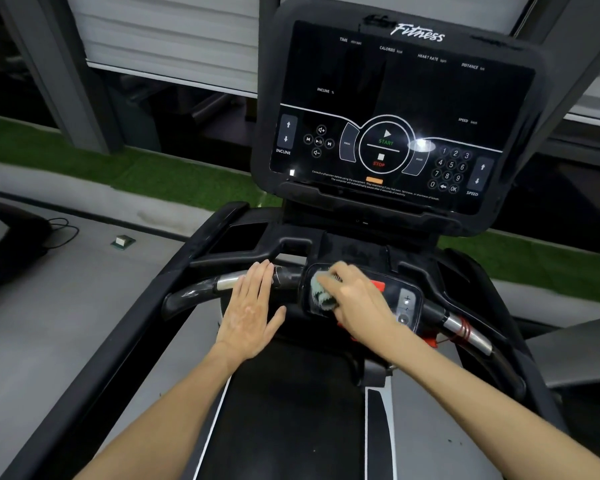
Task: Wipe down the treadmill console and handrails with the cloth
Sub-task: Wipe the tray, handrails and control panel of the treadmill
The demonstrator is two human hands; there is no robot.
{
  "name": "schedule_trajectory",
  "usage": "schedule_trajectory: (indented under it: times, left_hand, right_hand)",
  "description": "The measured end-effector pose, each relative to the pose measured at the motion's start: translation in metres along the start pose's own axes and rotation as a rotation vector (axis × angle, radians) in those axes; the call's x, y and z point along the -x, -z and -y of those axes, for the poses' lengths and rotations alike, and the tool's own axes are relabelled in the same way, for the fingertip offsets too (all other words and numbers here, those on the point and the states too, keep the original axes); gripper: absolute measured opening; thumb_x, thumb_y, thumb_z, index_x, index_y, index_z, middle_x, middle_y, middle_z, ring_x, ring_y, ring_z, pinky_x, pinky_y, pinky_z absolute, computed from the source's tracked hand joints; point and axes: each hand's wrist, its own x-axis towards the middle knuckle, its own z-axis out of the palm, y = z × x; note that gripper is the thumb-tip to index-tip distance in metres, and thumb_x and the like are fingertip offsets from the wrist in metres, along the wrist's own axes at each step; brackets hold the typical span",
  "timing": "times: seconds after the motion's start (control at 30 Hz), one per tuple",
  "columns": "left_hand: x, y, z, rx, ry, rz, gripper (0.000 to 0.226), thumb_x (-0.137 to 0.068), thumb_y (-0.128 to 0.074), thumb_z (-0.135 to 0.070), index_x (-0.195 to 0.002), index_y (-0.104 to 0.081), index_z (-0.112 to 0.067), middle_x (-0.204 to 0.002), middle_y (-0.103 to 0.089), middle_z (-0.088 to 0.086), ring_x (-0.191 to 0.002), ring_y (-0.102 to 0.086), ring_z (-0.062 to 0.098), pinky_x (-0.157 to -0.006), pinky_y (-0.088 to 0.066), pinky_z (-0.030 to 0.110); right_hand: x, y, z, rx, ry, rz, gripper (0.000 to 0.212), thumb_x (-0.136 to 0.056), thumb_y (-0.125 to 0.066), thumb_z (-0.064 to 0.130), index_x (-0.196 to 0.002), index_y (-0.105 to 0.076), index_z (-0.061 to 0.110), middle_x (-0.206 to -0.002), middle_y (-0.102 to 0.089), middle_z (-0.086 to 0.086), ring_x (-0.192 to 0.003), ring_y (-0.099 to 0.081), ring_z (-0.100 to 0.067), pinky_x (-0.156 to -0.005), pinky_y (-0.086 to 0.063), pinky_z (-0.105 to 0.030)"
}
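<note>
The black treadmill console (395, 98) stands upright ahead, its dark screen printed with START, STOP and number keys. Below it a front handrail (201, 289) runs across, with a small control pod (404, 299) at its middle. My right hand (357, 299) presses a bunched pale green cloth (321, 292) onto the left part of that pod. My left hand (253, 303) lies flat and open, fingers together, with its fingertips on the handrail's metal grip left of the pod. A red cord (463, 329) wraps the rail's right grip.
Black side handrails (174, 271) slope down both sides of the belt (284, 410). A grey floor, a strip of green turf (84, 154) and a window wall lie beyond. Another machine with a cable (63, 230) sits at far left, near a small box (122, 240).
</note>
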Motion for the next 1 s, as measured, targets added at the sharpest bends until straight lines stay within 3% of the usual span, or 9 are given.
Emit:
schedule_trajectory:
  times: [0.1, 0.2, 0.37, 0.7, 0.87, 1.0]
  left_hand:
    - [0.000, 0.001, 0.000, 0.001, 0.002, 0.001, 0.076, -0.094, -0.035, -0.046, -0.154, -0.015, -0.002, -0.159, -0.022, 0.015, -0.150, -0.013, 0.025, -0.122, -0.015, 0.042]
    - [-0.001, 0.001, -0.001, 0.006, 0.005, -0.005, 0.076, -0.094, -0.036, -0.045, -0.153, -0.017, -0.002, -0.158, -0.024, 0.015, -0.149, -0.016, 0.026, -0.122, -0.018, 0.043]
    - [0.000, 0.002, -0.001, 0.016, 0.001, -0.018, 0.077, -0.094, -0.045, -0.042, -0.153, -0.016, -0.002, -0.158, -0.024, 0.016, -0.150, -0.015, 0.026, -0.122, -0.014, 0.041]
    - [0.000, 0.003, -0.001, 0.017, -0.008, -0.023, 0.076, -0.094, -0.036, -0.045, -0.153, -0.017, -0.001, -0.158, -0.024, 0.015, -0.150, -0.015, 0.026, -0.122, -0.015, 0.041]
    - [0.000, 0.003, -0.002, 0.034, -0.006, -0.032, 0.078, -0.093, -0.048, -0.040, -0.153, -0.017, -0.001, -0.158, -0.024, 0.016, -0.150, -0.015, 0.027, -0.122, -0.016, 0.042]
    - [0.000, 0.003, -0.001, 0.029, -0.006, -0.029, 0.078, -0.093, -0.050, -0.040, -0.153, -0.017, -0.001, -0.158, -0.024, 0.017, -0.150, -0.015, 0.026, -0.122, -0.017, 0.042]
  right_hand:
    - [-0.014, 0.006, -0.001, -0.013, -0.069, -0.046, 0.047, -0.055, -0.063, -0.021, -0.095, -0.068, 0.002, -0.089, -0.058, -0.014, -0.071, -0.055, -0.029, -0.051, -0.044, -0.031]
    - [-0.004, 0.000, 0.002, -0.003, -0.019, -0.055, 0.053, -0.052, -0.063, -0.021, -0.101, -0.067, 0.000, -0.092, -0.059, -0.015, -0.073, -0.056, -0.029, -0.056, -0.052, -0.037]
    - [0.031, -0.016, 0.016, 0.000, 0.080, 0.057, 0.056, -0.051, -0.075, -0.012, -0.104, -0.067, 0.004, -0.091, -0.060, -0.010, -0.074, -0.057, -0.023, -0.057, -0.053, -0.033]
    - [-0.019, -0.001, 0.007, -0.030, -0.083, -0.060, 0.047, -0.058, -0.059, -0.021, -0.098, -0.067, 0.002, -0.092, -0.057, -0.013, -0.071, -0.053, -0.027, -0.053, -0.051, -0.040]
    - [0.016, -0.016, 0.019, -0.022, 0.058, -0.006, 0.052, -0.059, -0.071, -0.014, -0.108, -0.065, 0.002, -0.098, -0.060, -0.013, -0.080, -0.057, -0.025, -0.063, -0.054, -0.035]
    - [0.028, -0.022, 0.021, -0.041, 0.059, 0.040, 0.057, -0.056, -0.077, -0.011, -0.109, -0.066, 0.004, -0.095, -0.060, -0.011, -0.078, -0.059, -0.024, -0.061, -0.056, -0.036]
